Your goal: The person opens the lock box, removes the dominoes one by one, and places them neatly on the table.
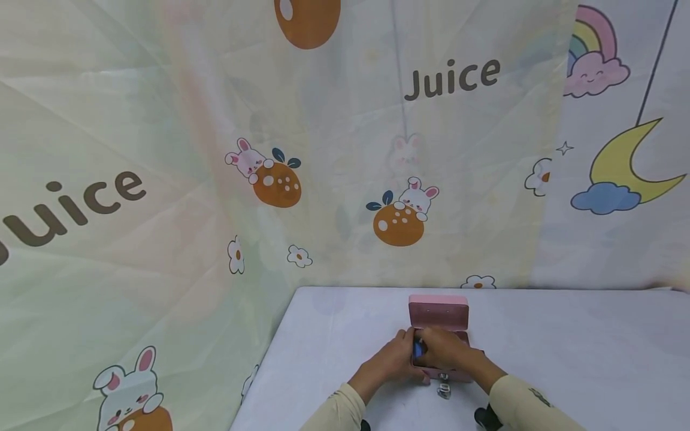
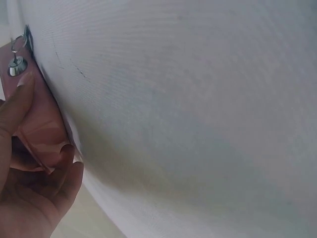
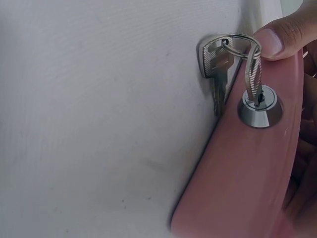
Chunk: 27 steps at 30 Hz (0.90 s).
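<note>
A pink metal lockbox (image 1: 438,314) stands on the white table with its lid raised. My left hand (image 1: 398,354) grips its left side, and the thumb lies along the front face near the lock in the left wrist view. My right hand (image 1: 444,348) reaches down into the box, its fingertips close to a blue item (image 1: 418,348) by the left wall. The walls and the hand hide those fingertips, so I cannot tell if they hold anything. One key (image 3: 253,74) sits in the round silver lock (image 3: 261,113); a second key (image 3: 216,64) hangs from the same ring.
A white cloth (image 1: 334,323) covers the table, whose left edge slants toward me. Behind it hangs a printed curtain (image 1: 345,120) with rabbits and oranges. A black object (image 1: 487,417) shows under my right forearm.
</note>
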Each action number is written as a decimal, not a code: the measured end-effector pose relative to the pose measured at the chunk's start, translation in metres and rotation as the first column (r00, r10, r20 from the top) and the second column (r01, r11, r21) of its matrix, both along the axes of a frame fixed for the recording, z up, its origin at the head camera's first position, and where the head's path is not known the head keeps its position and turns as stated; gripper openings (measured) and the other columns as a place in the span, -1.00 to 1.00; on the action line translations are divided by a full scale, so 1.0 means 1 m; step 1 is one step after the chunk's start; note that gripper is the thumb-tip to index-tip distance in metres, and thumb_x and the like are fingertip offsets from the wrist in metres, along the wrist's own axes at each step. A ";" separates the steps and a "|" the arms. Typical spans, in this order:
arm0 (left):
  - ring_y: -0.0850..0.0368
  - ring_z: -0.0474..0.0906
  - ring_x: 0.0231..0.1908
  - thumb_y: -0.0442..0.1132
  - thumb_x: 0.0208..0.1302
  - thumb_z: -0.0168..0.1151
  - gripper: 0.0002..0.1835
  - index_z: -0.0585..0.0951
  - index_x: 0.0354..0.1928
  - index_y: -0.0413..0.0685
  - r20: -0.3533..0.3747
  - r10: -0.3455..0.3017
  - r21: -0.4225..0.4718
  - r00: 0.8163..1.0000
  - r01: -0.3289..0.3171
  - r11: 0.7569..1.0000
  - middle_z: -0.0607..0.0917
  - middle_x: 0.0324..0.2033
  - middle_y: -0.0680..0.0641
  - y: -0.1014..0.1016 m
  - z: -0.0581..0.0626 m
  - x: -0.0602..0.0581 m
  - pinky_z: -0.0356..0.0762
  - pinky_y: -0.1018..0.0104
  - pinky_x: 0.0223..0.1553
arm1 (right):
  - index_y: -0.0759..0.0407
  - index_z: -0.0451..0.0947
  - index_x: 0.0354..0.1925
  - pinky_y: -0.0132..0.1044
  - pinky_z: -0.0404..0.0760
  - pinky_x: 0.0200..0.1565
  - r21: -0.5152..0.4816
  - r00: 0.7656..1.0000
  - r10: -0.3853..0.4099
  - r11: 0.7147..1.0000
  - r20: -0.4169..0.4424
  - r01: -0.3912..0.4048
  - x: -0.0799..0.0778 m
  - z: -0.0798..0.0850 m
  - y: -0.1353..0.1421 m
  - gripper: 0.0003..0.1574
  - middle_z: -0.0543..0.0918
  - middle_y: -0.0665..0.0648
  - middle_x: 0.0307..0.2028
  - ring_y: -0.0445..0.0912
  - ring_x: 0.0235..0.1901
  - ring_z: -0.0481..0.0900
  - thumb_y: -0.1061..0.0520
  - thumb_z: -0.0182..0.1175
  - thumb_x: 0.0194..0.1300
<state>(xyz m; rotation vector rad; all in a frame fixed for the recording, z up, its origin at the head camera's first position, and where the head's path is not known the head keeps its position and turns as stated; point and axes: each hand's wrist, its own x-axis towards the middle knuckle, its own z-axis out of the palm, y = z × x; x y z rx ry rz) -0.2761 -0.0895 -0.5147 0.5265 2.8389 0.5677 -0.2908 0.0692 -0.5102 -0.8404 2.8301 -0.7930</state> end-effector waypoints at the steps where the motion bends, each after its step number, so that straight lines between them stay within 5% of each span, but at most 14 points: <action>1: 0.26 0.52 0.05 0.11 -0.08 0.62 0.16 0.16 0.51 0.00 -0.002 -0.002 0.000 1.000 0.002 1.000 0.50 0.14 -0.04 0.000 0.000 0.000 0.54 0.36 0.19 | 0.17 0.61 -0.02 -0.01 0.69 -0.01 -0.009 1.000 0.002 1.000 0.007 -0.002 -0.001 0.000 0.000 -0.48 0.72 0.03 -0.20 -0.14 -0.26 0.60 0.17 0.54 0.03; 27: 0.21 0.54 0.06 0.07 -0.09 0.64 0.15 0.19 0.49 -0.07 -0.038 -0.026 0.017 0.999 0.026 1.000 0.52 0.10 -0.08 -0.004 -0.004 0.001 0.55 0.35 0.17 | 0.21 0.66 -0.03 -0.39 0.46 -0.43 -0.115 0.995 0.071 0.991 0.068 -0.063 -0.003 -0.002 0.006 -0.54 0.58 -0.10 -0.43 -0.21 -0.45 0.47 0.14 0.52 0.08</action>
